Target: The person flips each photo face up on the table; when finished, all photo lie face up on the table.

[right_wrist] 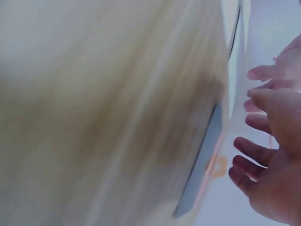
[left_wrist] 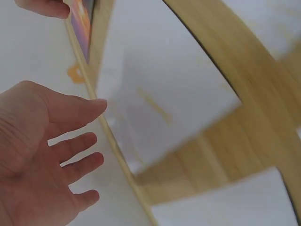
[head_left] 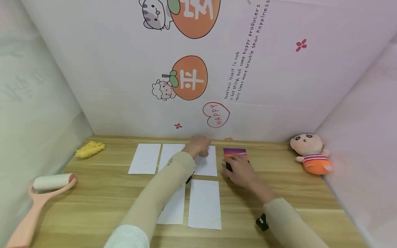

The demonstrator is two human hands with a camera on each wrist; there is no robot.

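Observation:
My left hand (head_left: 198,145) hovers over the far end of a white card (head_left: 210,167), its fingers loosely spread in the left wrist view and nothing between them. To the right, my right hand (head_left: 241,171) lies over a picture card (head_left: 234,152) with a purple and orange sunset print, hiding its near part in the head view. In the right wrist view the right hand's fingers (right_wrist: 254,150) are relaxed beside that card (right_wrist: 202,162) and grip nothing. Two more white cards continue the back row leftward, the outer one (head_left: 144,159) fully visible.
In front lie two further white cards, one (head_left: 204,205) partly below my left sleeve's line. A pink lint roller (head_left: 52,182) and a yellow fluffy thing (head_left: 90,149) are at left. A plush doll (head_left: 311,155) leans at the back right. A printed wall (head_left: 263,117) closes the back.

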